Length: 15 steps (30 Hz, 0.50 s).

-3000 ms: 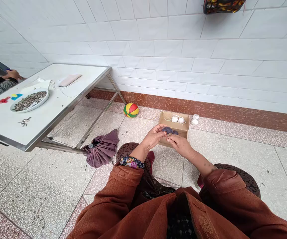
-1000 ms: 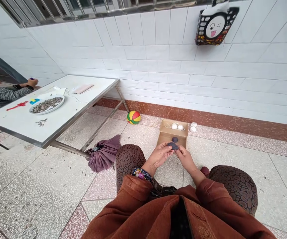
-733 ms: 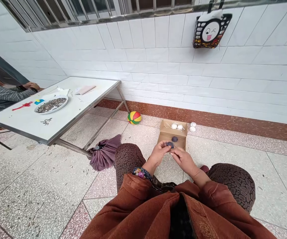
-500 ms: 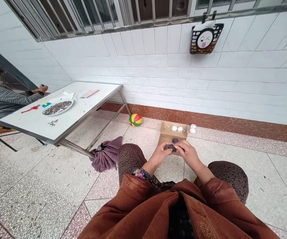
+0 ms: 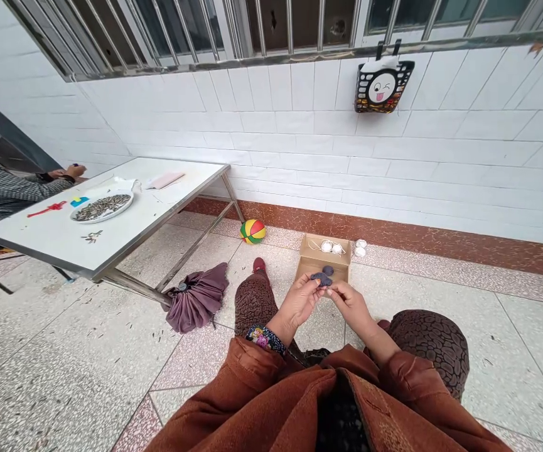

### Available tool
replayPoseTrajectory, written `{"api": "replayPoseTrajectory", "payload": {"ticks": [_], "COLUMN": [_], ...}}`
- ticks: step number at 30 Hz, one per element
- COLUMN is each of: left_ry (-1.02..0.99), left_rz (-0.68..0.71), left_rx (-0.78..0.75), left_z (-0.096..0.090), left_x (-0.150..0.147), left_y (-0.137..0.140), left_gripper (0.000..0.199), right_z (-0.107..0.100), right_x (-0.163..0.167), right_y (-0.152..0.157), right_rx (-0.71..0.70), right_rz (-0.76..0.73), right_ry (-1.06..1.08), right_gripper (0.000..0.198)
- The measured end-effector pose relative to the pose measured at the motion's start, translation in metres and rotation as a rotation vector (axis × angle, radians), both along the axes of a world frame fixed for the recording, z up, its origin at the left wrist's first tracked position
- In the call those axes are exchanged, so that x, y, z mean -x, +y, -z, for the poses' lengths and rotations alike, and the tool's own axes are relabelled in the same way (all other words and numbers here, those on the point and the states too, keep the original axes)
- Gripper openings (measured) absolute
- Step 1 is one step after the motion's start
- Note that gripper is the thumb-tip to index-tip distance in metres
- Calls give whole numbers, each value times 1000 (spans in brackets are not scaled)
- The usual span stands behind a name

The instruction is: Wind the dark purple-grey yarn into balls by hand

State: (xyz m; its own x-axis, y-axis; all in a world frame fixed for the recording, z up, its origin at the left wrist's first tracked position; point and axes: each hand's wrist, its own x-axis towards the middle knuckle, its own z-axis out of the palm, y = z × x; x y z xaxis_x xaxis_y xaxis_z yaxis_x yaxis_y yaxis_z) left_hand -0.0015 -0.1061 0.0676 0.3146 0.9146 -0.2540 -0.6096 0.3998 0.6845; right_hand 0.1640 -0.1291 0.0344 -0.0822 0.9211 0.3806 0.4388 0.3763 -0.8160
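Note:
A small dark purple-grey piece of knitted or crocheted work (image 5: 321,278) is held up in front of me, over the near side of an open cardboard box (image 5: 304,271). My left hand (image 5: 301,300) is closed on its left part between thumb and fingers. My right hand (image 5: 351,307) pinches at its lower right edge; any thin tool or thread between those fingertips is too small to make out. Behind the piece, a dark ball of yarn (image 5: 327,270) lies in the box. White balls of yarn (image 5: 331,247) sit at the box's far side.
More white balls (image 5: 360,248) lie right of the box. To the left are a multicoloured ball (image 5: 253,231), a purple cloth bundle (image 5: 196,296), and a white table (image 5: 125,235) bearing a plate of seeds (image 5: 102,208). Another person (image 5: 7,188) sits beyond the table.
The dark piece has turned and shows more of its surface above my left fingers. My right hand has dropped slightly, to the piece's lower edge. The view has shifted a little.

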Motion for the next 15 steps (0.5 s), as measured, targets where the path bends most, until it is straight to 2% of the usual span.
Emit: {"api": "replayPoseTrajectory", "payload": {"ticks": [3,6,8,10,13,15], "left_ry": [41,182,279,327,280,194], "left_rz": [-51,-43,9,118,264,274], "left_rx": [-6,-59,-106,-149,-163,-128], "left_z": [4,7,9,11,9,6], "left_x": [0,-2,-4,-5,-5,-4], "left_y": [2,1,-1,-4,-11,-14], "left_gripper": [41,43,41,40,42,44], "right_z": [-8,-19,-25,-27,-23,-17], "right_x": [6,4,-2,-10,-20,-22], "right_y": [-4,-6,-4,-1,6,9], "right_rx": [-74,-121,-137,-135,-103,-64], "right_rz": [-49,-80,-72,-54,-27,23], "right_ry": [-87,-137,-155,-158,-114,-68], "right_gripper": [22,22,23,25,26,27]}}
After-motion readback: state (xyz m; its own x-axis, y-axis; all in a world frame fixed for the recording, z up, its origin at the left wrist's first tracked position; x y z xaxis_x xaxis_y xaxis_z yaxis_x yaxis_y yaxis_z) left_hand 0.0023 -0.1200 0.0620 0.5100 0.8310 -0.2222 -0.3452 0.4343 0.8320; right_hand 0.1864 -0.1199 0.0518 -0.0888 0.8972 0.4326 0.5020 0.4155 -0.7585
